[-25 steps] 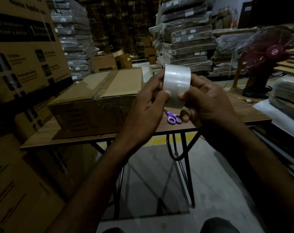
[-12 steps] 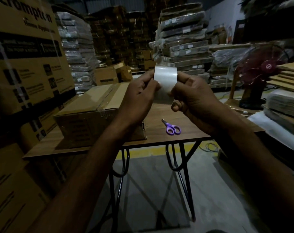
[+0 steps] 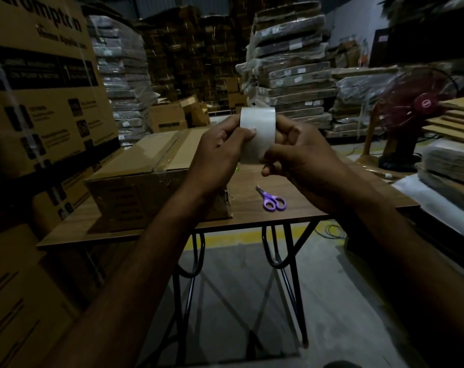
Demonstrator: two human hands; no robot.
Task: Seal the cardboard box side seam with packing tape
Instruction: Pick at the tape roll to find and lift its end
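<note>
The sealing of the side seam looks barely begun: the roll of clear packing tape (image 3: 258, 134) is held up in the air between both hands, above the bench (image 3: 299, 208) and well apart from the cardboard box (image 3: 146, 187), and no strip is drawn out from it. The left hand (image 3: 217, 158) has its grip closed on the roll's left edge, thumb laid flat on the glossy outer face, which I judge to be a hunt for the free end. The right hand (image 3: 305, 160) has its grip curled round the roll's right side and lower rim. The box lies on the left part of the bench, low and broad, of dull brown corrugated board. A shiny band of tape (image 3: 169, 150) already runs along its top centre seam and folds down over the near face, so the top appears done. The near right corner (image 3: 228, 200) looks ragged and bare, though the dim light leaves that uncertain. Left to do, as I read it: lift the end, pull a length, lay it down the side seam, smooth it, and cut. Purple-handled scissors (image 3: 272, 200) lie on the wood-grain bench top just right of the box, blades closed. The roll is a translucent white cylinder, smooth and faintly reflective.
</note>
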